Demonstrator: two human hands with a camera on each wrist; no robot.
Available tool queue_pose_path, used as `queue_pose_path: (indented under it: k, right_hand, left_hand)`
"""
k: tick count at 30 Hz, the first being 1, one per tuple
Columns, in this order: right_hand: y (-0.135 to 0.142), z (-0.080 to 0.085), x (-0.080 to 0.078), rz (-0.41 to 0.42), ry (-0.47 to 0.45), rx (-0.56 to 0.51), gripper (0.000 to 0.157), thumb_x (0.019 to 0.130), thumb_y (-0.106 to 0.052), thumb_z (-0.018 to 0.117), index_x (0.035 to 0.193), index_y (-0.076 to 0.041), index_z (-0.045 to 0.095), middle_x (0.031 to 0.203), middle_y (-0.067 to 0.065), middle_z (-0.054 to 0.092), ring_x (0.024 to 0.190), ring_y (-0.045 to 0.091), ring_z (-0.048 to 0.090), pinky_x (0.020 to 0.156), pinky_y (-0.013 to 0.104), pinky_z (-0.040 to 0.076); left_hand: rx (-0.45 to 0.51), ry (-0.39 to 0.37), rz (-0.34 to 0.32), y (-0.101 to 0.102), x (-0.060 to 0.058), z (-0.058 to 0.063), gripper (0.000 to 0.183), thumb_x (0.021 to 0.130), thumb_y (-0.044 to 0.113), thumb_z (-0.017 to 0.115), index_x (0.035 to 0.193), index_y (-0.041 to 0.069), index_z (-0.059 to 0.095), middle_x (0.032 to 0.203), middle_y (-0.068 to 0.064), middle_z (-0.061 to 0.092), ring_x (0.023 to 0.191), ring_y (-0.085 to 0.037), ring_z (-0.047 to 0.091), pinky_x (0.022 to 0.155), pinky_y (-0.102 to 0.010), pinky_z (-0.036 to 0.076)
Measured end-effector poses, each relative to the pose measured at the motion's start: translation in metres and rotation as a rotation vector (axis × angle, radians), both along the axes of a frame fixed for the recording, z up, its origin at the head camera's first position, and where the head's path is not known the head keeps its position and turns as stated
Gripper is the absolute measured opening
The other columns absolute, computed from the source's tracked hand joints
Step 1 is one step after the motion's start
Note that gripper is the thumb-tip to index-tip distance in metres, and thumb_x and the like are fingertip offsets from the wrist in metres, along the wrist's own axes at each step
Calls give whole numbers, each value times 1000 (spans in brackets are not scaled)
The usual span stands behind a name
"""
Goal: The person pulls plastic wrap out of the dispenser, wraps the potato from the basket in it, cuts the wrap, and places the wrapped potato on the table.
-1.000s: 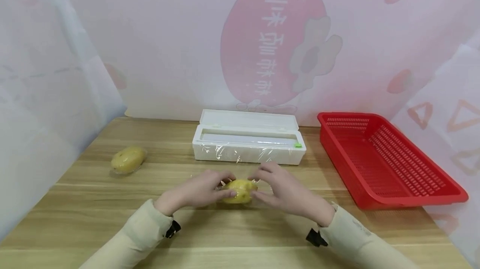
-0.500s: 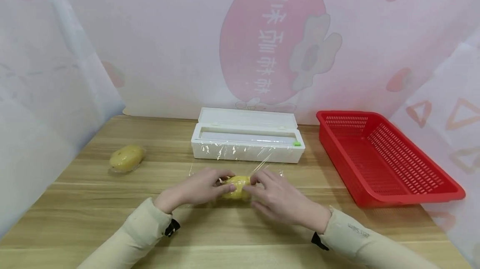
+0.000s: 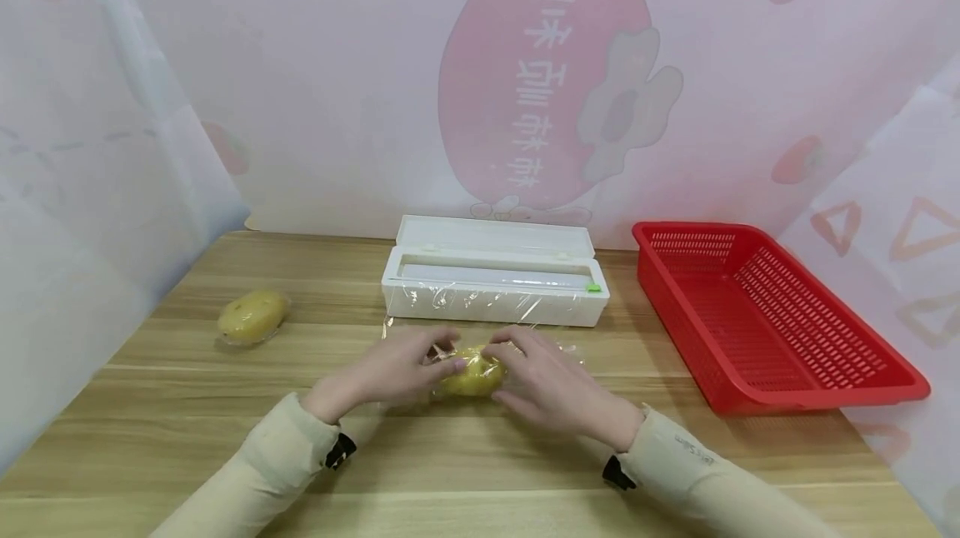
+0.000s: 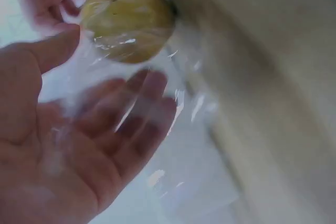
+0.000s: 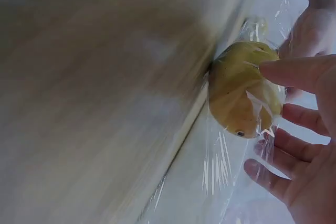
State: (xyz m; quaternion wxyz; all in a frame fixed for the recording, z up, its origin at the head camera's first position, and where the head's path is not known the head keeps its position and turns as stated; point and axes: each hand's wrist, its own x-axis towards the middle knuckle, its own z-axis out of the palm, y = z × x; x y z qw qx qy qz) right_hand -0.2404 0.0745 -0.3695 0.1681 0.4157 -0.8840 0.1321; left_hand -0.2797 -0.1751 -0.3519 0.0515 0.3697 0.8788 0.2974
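Note:
In the head view a yellow potato [image 3: 472,373] lies on the table between both hands, with clear cling film over it. My left hand [image 3: 397,367] is at its left end. In the left wrist view the thumb is near the potato [image 4: 128,20], and loosely bent fingers [image 4: 139,124] lie against the film [image 4: 178,108]. At the potato's right end is my right hand [image 3: 551,384]. The right wrist view has its thumb touching the wrapped potato [image 5: 244,90], the other fingers spread beside it. Film runs back to a white cling film box [image 3: 495,305] with its lid up.
A second potato [image 3: 253,317], wrapped in film, lies at the left of the wooden table [image 3: 450,480]. On the right stands a red perforated basket [image 3: 750,355]. A green slider [image 3: 593,287] sits at the box's right end. A printed cloth backdrop [image 3: 337,105] encloses the table.
My right hand shifts over the potato's right end, then slightly back. My left hand eases a little left and away from the potato. The box, basket and second potato stay put.

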Motion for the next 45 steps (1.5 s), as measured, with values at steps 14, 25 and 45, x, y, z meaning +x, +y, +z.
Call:
queue_pose_path:
  k: [14,25,45]
  right_hand:
    - [-1,-1,-19,-105,-287,-112,65,78,-33,85,130,-7,55,119,1,55,101,14,56,85,34,50]
    - [2,-2,-25,-65,-294,-187,56,74,-14,88,120,-3,58,117,5,58,108,20,57,92,38,48]
    - [-1,14,-22,-28,-137,-132,60,72,-19,90,123,-7,61,127,8,52,117,22,49,100,42,41]
  left_hand:
    - [-27,416,25,10,16,20,35,82,25,82,111,8,71,107,-1,64,95,-17,61,80,-33,53]
    - [-135,347,59,27,5,0,64,64,27,93,119,9,66,112,-5,61,102,-23,54,82,-40,50]
    - [-97,225,99,24,-11,-12,60,69,17,89,119,5,59,111,-3,62,99,-24,54,83,-40,48]
